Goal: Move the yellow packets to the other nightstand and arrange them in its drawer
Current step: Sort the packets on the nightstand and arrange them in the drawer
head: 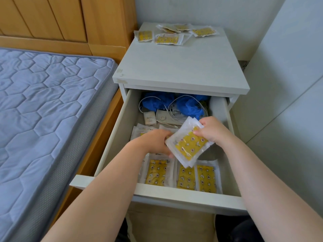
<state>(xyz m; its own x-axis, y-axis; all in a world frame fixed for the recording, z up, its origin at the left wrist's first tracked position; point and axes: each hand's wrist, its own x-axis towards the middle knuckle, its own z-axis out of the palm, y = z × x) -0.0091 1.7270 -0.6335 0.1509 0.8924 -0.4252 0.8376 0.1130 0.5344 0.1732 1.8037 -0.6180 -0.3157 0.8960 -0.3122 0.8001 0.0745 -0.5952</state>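
Over the open drawer (174, 190): both hands grip one yellow packet (187, 145)
Left hand (155, 141): clamped on its left edge
Right hand (212, 131): pinching its top corner
Drawer front: three packets (185, 174) lying flat

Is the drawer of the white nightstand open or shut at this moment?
Open. The drawer is pulled far out from under the nightstand top, so its inside shows, with yellow packets lying flat at the front.
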